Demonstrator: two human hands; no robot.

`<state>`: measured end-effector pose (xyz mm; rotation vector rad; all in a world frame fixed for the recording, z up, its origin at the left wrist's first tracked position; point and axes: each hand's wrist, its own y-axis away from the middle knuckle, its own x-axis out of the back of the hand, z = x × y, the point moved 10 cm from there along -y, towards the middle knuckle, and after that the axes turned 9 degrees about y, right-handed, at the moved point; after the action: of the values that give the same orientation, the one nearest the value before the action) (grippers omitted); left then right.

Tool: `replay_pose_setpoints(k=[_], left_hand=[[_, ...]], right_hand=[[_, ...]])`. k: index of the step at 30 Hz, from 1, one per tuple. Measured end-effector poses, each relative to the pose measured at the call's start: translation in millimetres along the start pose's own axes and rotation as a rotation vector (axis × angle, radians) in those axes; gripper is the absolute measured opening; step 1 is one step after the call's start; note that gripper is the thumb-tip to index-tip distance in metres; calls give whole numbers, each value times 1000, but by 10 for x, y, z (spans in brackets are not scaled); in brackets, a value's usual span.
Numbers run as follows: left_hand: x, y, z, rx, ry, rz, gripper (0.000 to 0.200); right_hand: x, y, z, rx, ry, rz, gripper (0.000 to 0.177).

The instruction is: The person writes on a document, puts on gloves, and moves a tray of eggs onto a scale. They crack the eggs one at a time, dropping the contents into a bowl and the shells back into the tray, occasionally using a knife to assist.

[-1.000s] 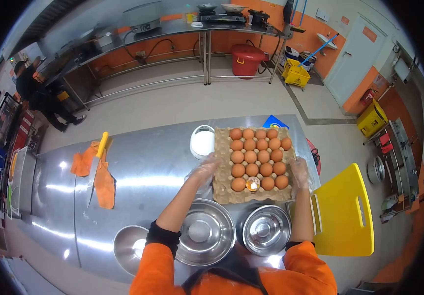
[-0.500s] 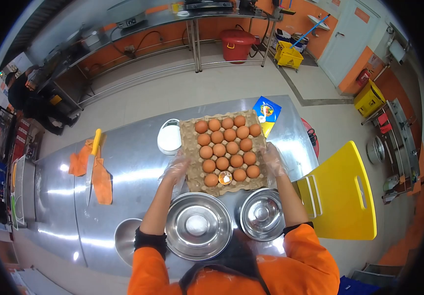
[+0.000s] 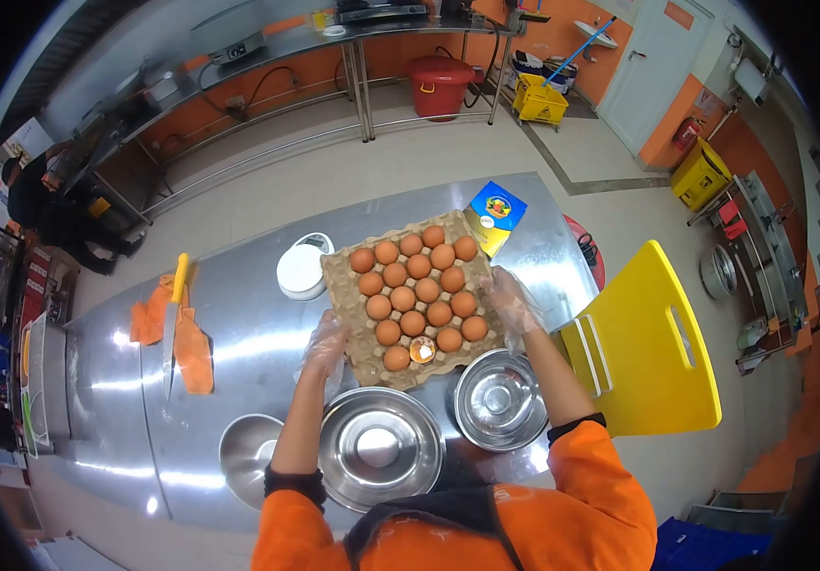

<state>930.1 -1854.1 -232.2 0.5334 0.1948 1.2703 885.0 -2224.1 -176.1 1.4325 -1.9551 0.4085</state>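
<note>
A grey cardboard egg tray [image 3: 341,295] with several brown eggs [image 3: 402,299] is held between my gloved hands above the steel table. My left hand [image 3: 327,341] grips its left edge and my right hand [image 3: 513,303] grips its right edge; both wear clear plastic gloves. One spot in the front row holds an orange-rimmed piece with a white patch [image 3: 421,350], too small to make out. Just in front of the tray are a wide steel bowl [image 3: 341,428] and a smaller steel bowl [image 3: 472,423]. Behind the tray's left corner sits a white kitchen scale [image 3: 300,273].
A yellow-handled knife [image 3: 180,281] lies over an orange cloth [image 3: 194,352] at the left. Another steel bowl [image 3: 244,452] stands near the front edge. A blue and yellow box [image 3: 496,211] is behind the tray; a yellow cutting board [image 3: 643,352] is at right. A person [image 3: 48,205] stands far left.
The view has shifted and turned slightly, so the tray, scale and box appear further left and the tray more slanted. Both hands keep their hold on the tray.
</note>
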Motion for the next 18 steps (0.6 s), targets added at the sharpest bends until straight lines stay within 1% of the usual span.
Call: replay_pose_setpoints(k=[1,2,3,5,6,8,9,10,11,12,14,15,17,18], left_hand=[[-6,77,58,25,41,30,48],[-2,111,93,49,85,62,48],[-20,124,157,49,87,66,48],[44,149,241,8,-12,107,48],[58,151,231,18,-8,112,48],[76,120,262,17,-146,107,48],[99,68,204,24,-140,106,48],[107,-50,125,-15,-136,84,51],[118,-117,112,-56,-132,62,54],[138,-124,139,-56,-127,63,54],[164,-54,220,-8,-411,95,57],[162,25,258,-11,-407,95,57],[295,340,503,-140,-535,300,59],[266,544,497,-145,-531,295,59]], right_hand=[[-49,-29,46,-17,-2,-56,32],[-76,-75,115,-17,-3,-57,32],[-117,-140,165,-20,55,-57,32],[-132,-152,85,-21,117,-70,32],[-115,-121,104,-46,84,-80,33],[-127,-82,149,-76,57,-98,34],[-69,-96,129,-38,267,-64,35],[-38,-94,89,3,476,-27,36],[129,99,-236,10,580,-55,36],[226,240,-462,12,585,-56,36],[445,478,-800,70,557,98,37],[420,533,-811,73,561,101,37],[170,657,-827,184,481,-84,32],[125,752,-748,181,486,-78,32]])
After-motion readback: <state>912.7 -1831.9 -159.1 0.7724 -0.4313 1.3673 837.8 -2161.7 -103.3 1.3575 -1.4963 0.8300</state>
